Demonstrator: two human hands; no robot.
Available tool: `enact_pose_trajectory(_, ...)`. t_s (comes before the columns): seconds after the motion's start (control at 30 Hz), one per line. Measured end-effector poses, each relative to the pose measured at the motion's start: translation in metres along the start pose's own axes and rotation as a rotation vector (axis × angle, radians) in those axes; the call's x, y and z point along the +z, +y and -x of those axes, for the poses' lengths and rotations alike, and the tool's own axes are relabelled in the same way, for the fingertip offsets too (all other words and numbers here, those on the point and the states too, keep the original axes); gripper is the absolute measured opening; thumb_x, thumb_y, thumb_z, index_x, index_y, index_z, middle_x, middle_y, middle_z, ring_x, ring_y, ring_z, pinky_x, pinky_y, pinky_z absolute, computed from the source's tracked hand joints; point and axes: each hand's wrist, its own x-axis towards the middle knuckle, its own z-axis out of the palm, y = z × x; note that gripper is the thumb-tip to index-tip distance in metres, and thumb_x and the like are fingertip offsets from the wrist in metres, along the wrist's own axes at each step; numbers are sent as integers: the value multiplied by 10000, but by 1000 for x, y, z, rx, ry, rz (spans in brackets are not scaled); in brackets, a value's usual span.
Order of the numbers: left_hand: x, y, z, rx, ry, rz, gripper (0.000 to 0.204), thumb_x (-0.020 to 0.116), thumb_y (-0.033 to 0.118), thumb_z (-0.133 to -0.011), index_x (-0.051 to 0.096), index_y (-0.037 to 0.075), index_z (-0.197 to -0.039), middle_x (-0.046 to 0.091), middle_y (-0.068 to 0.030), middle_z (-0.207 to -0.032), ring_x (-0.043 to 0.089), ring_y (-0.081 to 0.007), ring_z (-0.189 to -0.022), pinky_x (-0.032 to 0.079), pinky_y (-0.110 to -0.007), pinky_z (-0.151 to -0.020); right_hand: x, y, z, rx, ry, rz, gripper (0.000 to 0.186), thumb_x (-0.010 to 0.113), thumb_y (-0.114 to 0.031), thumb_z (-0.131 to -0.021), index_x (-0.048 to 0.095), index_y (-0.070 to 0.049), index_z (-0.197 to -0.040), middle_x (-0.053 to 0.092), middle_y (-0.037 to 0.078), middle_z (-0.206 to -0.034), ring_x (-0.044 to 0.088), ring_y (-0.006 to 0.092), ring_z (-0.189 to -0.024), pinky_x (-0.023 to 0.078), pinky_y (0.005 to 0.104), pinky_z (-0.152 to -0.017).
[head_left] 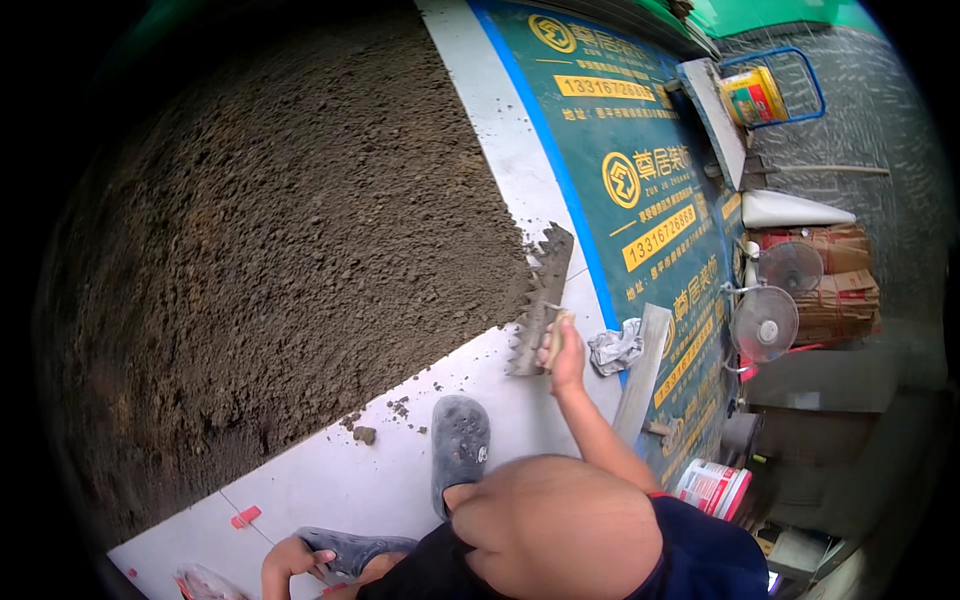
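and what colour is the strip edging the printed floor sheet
The strip is blue, seen best in the head view.

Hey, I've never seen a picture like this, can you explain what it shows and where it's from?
There's no machine here, just a person working bare-handed. The picture comes from a wide fisheye camera on their head, looking down, so straight edges bend. The right hand grips a grey metal trowel with a toothed edge, at the border of a bed of crumbly grey-brown material. The left hand is beside a dark grey clog; I can't tell whether it holds anything. Pale, flat tiles border the bed, and a green sheet with gold print lies to the right.
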Motion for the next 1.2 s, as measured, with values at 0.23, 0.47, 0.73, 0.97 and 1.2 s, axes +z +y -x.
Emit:
enact_pose_trajectory(0.23,3,9,8,-37,44,37,498,764,431,-887,745,-64,-834,755,-142,-786,751,-226,-722,568,-324,-725,26,-6,-33,151,13,-94,557,435,-645,-1003,504,-95,-949,467,-7,-668,422,113,-452,375,294,-412)
enact_pose_trajectory(0.47,5,16,6,-43,25,23,518,760,460,-883,749,-56,-850,761,-136,-831,749,-226,-735,572,-324,-725,158,-27,-7,192,-464,46,542,437,-653,-1002,497,-117,-945,443,-13,-638,406,107,-430,337,268,-380)
enact_pose_trajectory(0.73,6,-3,-3,-19,29,-95,604,652,612,-898,782,23,-874,769,-88,-824,745,-212,-775,556,-325,-787,160,-31,16,1182,-804,-885,596,348,-668,-1014,541,-112,-1108,570,42,-729,463,139,-437,410,274,-386)
enact_pose_trajectory(0.97,1,-3,1,1,5,-72,594,687,607,-875,779,21,-861,768,-93,-824,742,-194,-751,554,-318,-777,140,-41,22,805,-1142,-701,602,379,-694,-994,557,-121,-1045,529,8,-708,438,115,-436,408,279,-416)
enact_pose_trajectory(1.2,13,-7,-9,11,64,27,556,737,558,-862,774,4,-828,770,-80,-812,747,-186,-750,559,-307,-771,91,-78,-83,79,-158,150,577,509,-697,-948,501,-122,-891,475,-21,-628,406,107,-429,354,277,-406)
